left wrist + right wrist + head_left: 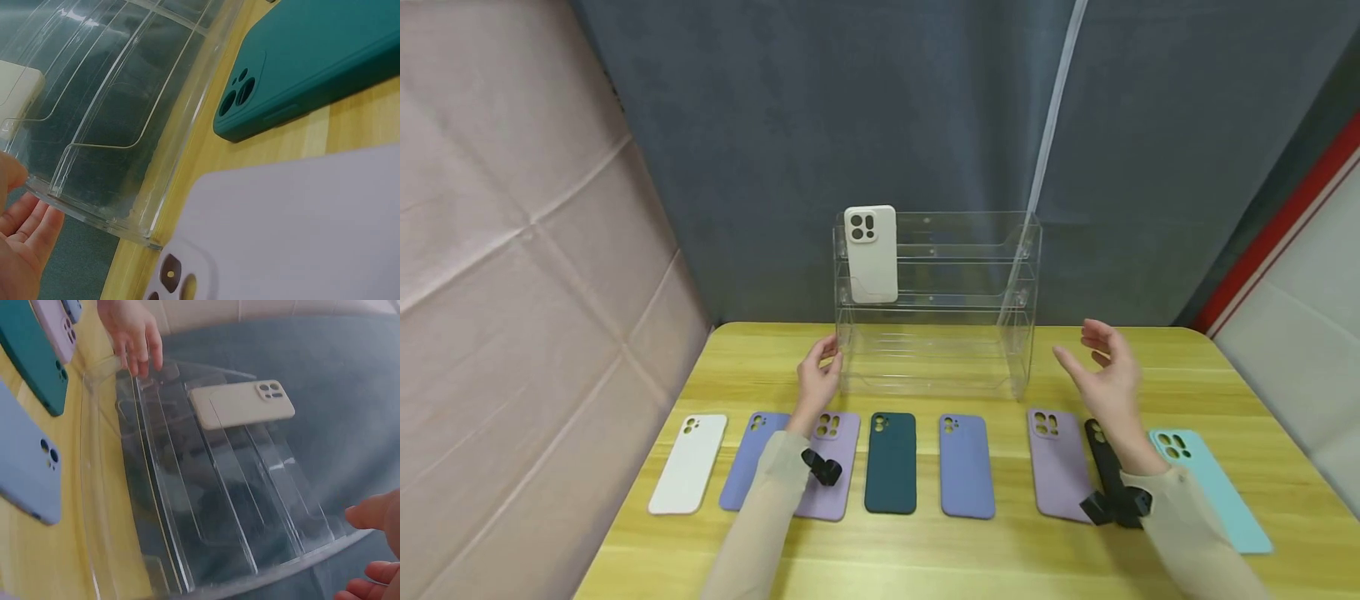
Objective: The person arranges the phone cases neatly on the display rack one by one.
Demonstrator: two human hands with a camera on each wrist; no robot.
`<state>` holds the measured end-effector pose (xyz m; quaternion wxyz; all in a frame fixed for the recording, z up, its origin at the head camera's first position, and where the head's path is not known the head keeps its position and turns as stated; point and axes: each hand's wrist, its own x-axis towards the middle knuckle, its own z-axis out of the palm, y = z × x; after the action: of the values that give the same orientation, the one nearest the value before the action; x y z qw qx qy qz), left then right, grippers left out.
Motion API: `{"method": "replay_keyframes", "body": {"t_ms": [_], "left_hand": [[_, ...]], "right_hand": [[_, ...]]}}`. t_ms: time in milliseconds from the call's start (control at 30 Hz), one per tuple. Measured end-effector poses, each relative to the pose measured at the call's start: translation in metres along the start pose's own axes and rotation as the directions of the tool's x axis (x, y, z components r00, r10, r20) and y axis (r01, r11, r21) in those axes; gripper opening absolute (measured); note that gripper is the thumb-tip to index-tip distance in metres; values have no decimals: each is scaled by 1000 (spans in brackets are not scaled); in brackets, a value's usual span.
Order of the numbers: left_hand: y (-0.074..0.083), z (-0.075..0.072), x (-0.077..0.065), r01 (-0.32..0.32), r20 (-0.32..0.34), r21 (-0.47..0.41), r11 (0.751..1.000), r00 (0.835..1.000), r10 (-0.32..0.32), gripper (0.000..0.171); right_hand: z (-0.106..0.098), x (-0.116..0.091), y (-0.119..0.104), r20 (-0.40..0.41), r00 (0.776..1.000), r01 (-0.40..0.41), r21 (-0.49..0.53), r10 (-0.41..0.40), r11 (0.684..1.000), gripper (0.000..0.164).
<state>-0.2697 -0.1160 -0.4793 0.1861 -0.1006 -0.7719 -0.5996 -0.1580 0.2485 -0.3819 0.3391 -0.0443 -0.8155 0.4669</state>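
Observation:
A clear tiered rack (928,387) stands near the back of the table, with a white phone case (874,267) leaning in its upper left. My left hand (818,379) is at the rack's left side, fairly straight fingers right at the side panel's edge. In the left wrist view the thumb and fingers (40,234) show close to that clear edge. To the right of the rack, my right hand (1108,379) is raised with thumb and fingers spread apart, holding nothing. It hangs above a purple case (1060,467) and a black case (1102,458).
Several phone cases lie in a row in front: a white case (688,462), a blue case (748,458), a lilac case (838,475), a dark green case (891,462), another blue case (966,467) and a turquoise case (1213,492). Behind the table hangs a grey curtain (775,167).

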Motion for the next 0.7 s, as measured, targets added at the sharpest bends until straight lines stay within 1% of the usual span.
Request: {"method": "replay_keyframes", "body": {"t_ms": [100,200,300,400,433,500,600,700], "left_hand": [[-1,0,0,-1,6,-2,1000,1000,1,32],[3,0,0,-2,10,-10,1000,1000,3,32],[18,-1,-4,-8,13,-9,1000,1000,8,32],[33,-3,-8,-19,19,3,1000,1000,19,31],[37,-4,-9,-25,20,8,1000,999,25,31],[38,-4,-10,-29,21,6,1000,999,29,31],[20,-2,-5,-27,17,-8,1000,999,27,31],[2,0,1,-11,16,-19,1000,1000,11,32]], "right_hand": [[-11,-3,11,-20,998,-56,-36,55,998,49],[-22,-6,22,-31,993,-120,-79,118,990,50],[-33,-9,34,-35,982,-186,-113,183,976,52],[-44,-12,45,-39,968,-251,-151,248,956,53],[-47,-12,48,-42,962,-271,-164,268,948,53],[-53,-15,54,-50,950,-312,-177,308,933,54],[-62,-17,69,-69,939,-344,-178,337,922,54],[-69,-19,97,-90,932,-360,-162,350,919,52]]}}
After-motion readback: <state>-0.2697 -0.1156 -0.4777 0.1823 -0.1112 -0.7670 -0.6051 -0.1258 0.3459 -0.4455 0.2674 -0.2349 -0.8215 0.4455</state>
